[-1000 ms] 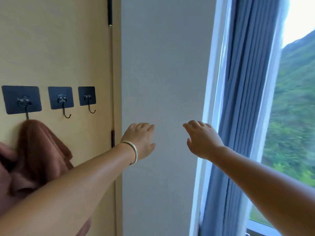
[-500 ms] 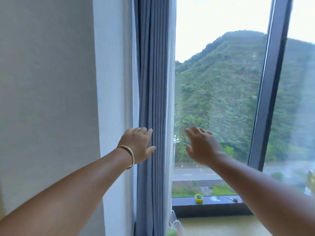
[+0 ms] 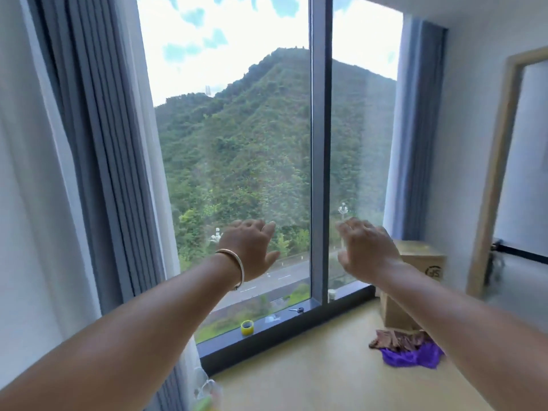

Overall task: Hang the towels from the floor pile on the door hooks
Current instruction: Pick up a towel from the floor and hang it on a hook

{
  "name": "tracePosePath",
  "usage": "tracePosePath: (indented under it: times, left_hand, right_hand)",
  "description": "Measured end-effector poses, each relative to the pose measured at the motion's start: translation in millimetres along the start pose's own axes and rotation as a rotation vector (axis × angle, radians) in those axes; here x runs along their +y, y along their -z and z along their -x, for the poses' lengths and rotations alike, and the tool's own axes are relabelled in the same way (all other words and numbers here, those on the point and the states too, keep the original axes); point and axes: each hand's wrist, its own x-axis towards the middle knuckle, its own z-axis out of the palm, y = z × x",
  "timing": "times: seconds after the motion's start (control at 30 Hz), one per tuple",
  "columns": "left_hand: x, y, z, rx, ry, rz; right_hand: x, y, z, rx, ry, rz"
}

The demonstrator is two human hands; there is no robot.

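- We read one mark only: a round black stamp on the side of the cardboard box (image 3: 421, 264), which stands on the floor right of the window frame (image 3: 319, 149). Its letters are too blurred for us to make out.
- We find no other text, number or brand near that box.

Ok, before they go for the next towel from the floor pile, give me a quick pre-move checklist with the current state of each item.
1. Left hand free: ok, open and empty.
2. Right hand free: ok, open and empty.
3. Towel pile in view: ok, brown and purple cloth on the floor by the cardboard box.
4. Floor path to the pile unobstructed: ok.
5. Free door hook available: cannot tell, hooks out of view.
6. Pile within arm's reach: not ok, looks too far and low.
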Motion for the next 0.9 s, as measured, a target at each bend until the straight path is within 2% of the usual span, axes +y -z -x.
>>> tracePosePath:
  times: [0.2, 0.37, 0.57, 0.9]
  left_hand:
    - [133.4, -4.5, -77.3, 0.086, -0.204, 0.107]
    - [242.2, 0.5, -121.3, 0.123, -0.393, 0.195]
    - [357.1, 6.5, -159.9, 0.168, -0.579, 0.326]
    - [514.3, -4.6, -225.8, 0.188, -0.780, 0.418]
  right_hand:
    - [137.3, 19.8, 63.8, -0.034, -0.159, 0.177]
    - [226.7, 43.1, 122.6, -0.079, -0.352, 0.299]
    - [294.7, 61.4, 180.9, -0.127, -0.572, 0.376]
    - [402.2, 71.4, 230.6, -0.195, -0.909, 0.397]
